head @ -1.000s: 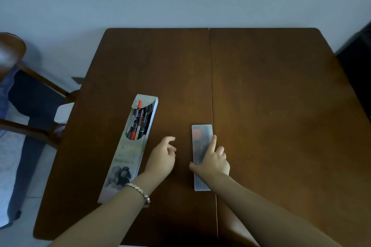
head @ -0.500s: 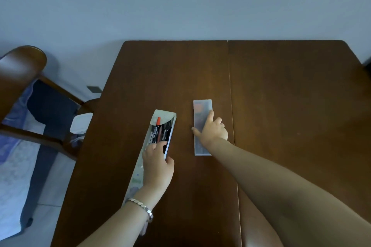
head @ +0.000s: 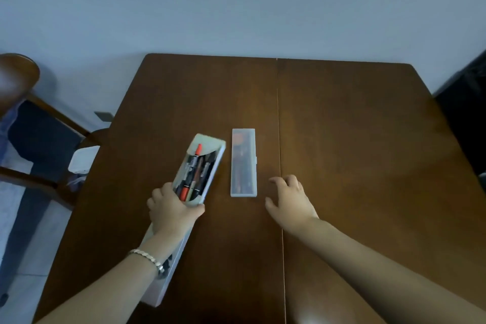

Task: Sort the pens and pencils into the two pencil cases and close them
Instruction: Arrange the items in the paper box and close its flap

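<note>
A long pale sleeve-style pencil case (head: 207,145) lies slanted on the left half of the table, its far end open with several red and black pens (head: 193,175) showing inside. My left hand (head: 171,212) grips this case across its middle, thumb on its right edge. A clear plastic pencil case (head: 243,162) lies closed beside it, near the table's centre seam, with dark items dimly visible inside. My right hand (head: 289,198) hovers to the right of the clear case, fingers relaxed, apart from it and holding nothing.
The brown wooden table (head: 355,139) has a seam down the middle. A wooden chair (head: 23,102) stands at the left, with a small white object (head: 82,159) by the table's left edge. A dark object (head: 465,102) sits at the far right.
My right hand has let go of the clear case and drawn back to its right. My left hand has closed around the sleeve case and angled it toward the clear case.
</note>
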### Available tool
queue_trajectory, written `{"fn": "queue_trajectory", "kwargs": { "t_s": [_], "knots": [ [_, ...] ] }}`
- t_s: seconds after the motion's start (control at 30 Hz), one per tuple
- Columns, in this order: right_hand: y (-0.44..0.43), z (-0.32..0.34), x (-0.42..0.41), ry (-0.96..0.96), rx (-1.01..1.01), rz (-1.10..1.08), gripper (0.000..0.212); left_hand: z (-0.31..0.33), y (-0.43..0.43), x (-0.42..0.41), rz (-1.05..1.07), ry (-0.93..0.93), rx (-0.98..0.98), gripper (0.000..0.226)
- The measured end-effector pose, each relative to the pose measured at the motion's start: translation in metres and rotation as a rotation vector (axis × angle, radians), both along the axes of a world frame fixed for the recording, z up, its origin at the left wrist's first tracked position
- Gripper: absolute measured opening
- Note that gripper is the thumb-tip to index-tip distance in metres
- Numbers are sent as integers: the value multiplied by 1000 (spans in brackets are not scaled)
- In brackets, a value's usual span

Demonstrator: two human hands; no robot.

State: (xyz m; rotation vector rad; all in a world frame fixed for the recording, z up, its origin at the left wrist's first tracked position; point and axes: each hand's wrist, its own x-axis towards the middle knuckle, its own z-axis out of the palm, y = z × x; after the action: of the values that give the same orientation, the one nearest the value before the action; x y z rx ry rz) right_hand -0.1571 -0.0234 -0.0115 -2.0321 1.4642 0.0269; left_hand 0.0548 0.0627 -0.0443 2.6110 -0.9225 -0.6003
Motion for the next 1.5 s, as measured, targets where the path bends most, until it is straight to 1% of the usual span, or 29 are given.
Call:
{"fn": "queue_trajectory", "kwargs": {
  "t_s": [0.07, 0.17, 0.23, 0.3, 0.43, 0.5, 0.53, 0.67, 0.73, 0.8, 0.83, 0.87, 0.9, 0.97, 1.0, 1.07, 1.1, 1.13, 1.2, 1.23, 1.27, 1.3, 1.33, 1.37, 1.43, 1.5],
  "knots": [
    [7, 9, -15, -91, -53, -16, 53, 7, 6, -11, -205, 26, -72, 76],
    [18, 17, -40, -196, -99, -56, 70, 21, 12, -44, -492, 34, -54, 79],
    [26, 13, -58, -175, -58, -78, 80, 26, 14, -72, -653, 12, -9, 82],
    [35, 1, -76, -77, -11, -84, 79, 18, 18, -93, -754, 33, 62, 86],
    [48, -24, -109, 33, 101, -164, 56, -1, 24, -120, -827, 107, 185, 88],
    [52, -31, -120, 74, 139, -152, 50, -7, 26, -126, -847, 112, 220, 90],
    [54, -33, -125, 81, 152, -136, 50, -9, 26, -127, -847, 120, 232, 90],
    [63, -38, -129, 109, 127, 5, 65, -13, 26, -127, -850, 150, 238, 88],
    [63, -40, -128, 113, 101, -19, 60, -13, 27, -127, -869, 144, 248, 89],
    [61, -43, -130, 52, 91, -112, 48, -13, 27, -127, -866, 146, 243, 91],
    [59, -45, -133, -12, 93, -205, 38, -14, 26, -126, -861, 152, 240, 91],
    [57, -47, -138, -103, 112, -348, 27, -14, 26, -126, -860, 151, 239, 92],
    [55, -48, -143, -218, 163, -537, 19, -15, 26, -126, -862, 148, 240, 93],
    [53, -51, -150, -453, 360, -901, 16, -15, 26, -126, -876, 144, 243, 94],
    [52, -53, -152, -518, 444, -1015, 18, -15, 26, -127, -887, 146, 243, 94],
    [53, -56, -151, -520, 510, -1123, 26, -15, 24, -127, -901, 150, 249, 95],
    [53, -57, -149, -480, 483, -1135, 29, -15, 23, -128, -902, 151, 254, 95],
    [53, -58, -145, -397, 401, -1120, 31, -15, 22, -128, -899, 148, 256, 96],
    [55, -57, -139, -170, 93, -1006, 40, -14, 22, -128, -902, 141, 246, 98],
    [55, -53, -135, -109, -88, -863, 46, -15, 24, -128, -903, 145, 242, 97],
    [55, -50, -130, -83, -232, -651, 50, -15, 25, -128, -907, 145, 237, 96],
    [56, -49, -126, -31, -302, -410, 52, -16, 27, -129, -913, 138, 233, 94],
    [56, -46, -122, 39, -295, -196, 50, -16, 27, -129, -917, 131, 236, 91],
    [55, -40, -120, 104, -220, -80, 48, -17, 28, -129, -919, 127, 237, 89],
    [51, -32, -116, 207, -8, -108, 45, -17, 29, -129, -914, 130, 234, 88],
    [49, -30, -112, 214, 107, -182, 40, -17, 28, -129, -917, 130, 263, 88]
  ]
}}
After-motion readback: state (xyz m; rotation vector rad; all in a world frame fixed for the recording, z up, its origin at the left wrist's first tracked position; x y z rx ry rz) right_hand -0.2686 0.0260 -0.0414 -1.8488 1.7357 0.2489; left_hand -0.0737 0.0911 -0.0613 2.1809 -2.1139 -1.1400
